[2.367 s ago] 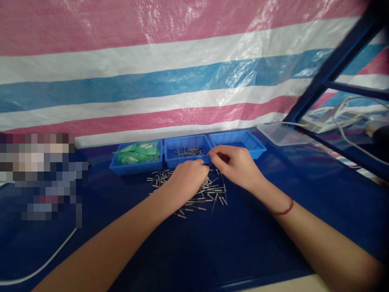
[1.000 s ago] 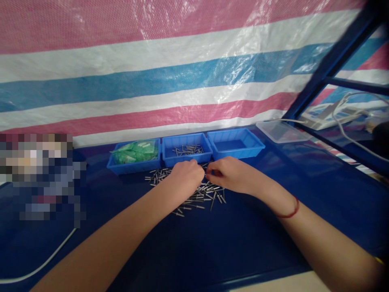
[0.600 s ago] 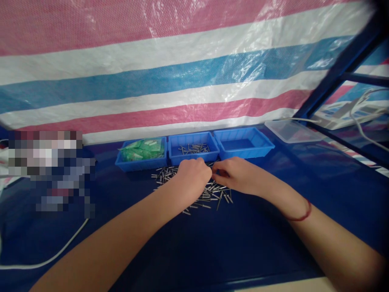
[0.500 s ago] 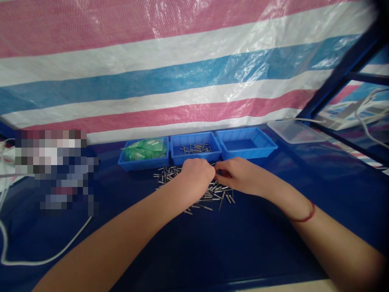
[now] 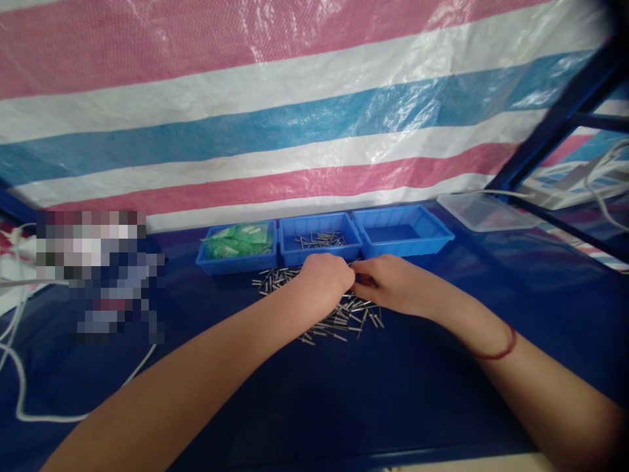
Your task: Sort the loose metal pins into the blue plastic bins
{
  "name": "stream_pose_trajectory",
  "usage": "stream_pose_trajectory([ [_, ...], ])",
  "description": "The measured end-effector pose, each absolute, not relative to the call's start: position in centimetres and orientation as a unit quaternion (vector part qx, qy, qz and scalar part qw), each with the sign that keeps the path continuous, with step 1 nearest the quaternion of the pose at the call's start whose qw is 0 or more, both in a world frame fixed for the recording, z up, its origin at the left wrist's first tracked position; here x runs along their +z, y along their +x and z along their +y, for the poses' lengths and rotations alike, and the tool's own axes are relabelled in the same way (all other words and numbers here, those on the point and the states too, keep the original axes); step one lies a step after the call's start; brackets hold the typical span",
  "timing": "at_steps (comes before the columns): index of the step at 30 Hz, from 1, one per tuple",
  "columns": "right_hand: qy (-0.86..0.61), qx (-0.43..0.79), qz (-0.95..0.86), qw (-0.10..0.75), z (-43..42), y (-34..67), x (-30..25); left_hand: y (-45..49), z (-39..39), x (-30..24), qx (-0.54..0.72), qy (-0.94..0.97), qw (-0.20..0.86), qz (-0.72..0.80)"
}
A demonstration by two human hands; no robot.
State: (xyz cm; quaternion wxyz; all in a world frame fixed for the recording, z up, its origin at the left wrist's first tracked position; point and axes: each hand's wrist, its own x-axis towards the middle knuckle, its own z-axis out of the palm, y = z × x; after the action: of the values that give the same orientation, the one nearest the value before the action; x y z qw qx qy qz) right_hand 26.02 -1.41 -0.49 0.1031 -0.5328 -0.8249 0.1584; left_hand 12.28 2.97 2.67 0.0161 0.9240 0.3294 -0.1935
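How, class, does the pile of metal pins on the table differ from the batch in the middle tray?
The pile lies on the dark blue table; the batch sits inside the middle tray. The pile is wider than the batch. The left hand partly covers the pile but not the batch. Both are jumbled, slim, metallic pieces.

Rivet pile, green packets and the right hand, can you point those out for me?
Rivet pile [image 5: 340, 321]: head view, on its uncovered near part.
Green packets [image 5: 240, 240]: head view, on the middle of the bundle.
Right hand [image 5: 393, 282]: head view, on the back of the hand.
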Motion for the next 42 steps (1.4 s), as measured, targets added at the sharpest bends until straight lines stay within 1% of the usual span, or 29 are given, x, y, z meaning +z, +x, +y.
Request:
stream_pose_trajectory([
  [13,-0.534,0.153,-0.825,0.099,-1.4,25.9,-0.5,12.2,2.8,2.3,-0.198,0.933,0.004,0.301],
  [21,-0.528,0.157,-0.829,0.1,-1.4,26.0,-0.5,11.5,2.8,3.1,-0.189,0.945,-0.004,0.267],
  [28,-0.529,0.161,-0.826,0.104,-1.4,26.0,-0.4,11.8,2.9,3.7,-0.212,0.938,0.004,0.275],
  [33,-0.528,0.161,-0.827,0.107,-1.5,26.0,-0.4,11.5,2.9,3.4,-0.203,0.942,0.006,0.266],
  [38,-0.531,0.161,-0.825,0.103,-1.4,26.1,-0.6,10.8,3.6,2.7,-0.165,0.951,0.021,0.262],
  [42,-0.533,0.163,-0.825,0.101,-1.5,26.2,-0.5,10.6,4.4,2.9,-0.162,0.951,0.065,0.255],
])
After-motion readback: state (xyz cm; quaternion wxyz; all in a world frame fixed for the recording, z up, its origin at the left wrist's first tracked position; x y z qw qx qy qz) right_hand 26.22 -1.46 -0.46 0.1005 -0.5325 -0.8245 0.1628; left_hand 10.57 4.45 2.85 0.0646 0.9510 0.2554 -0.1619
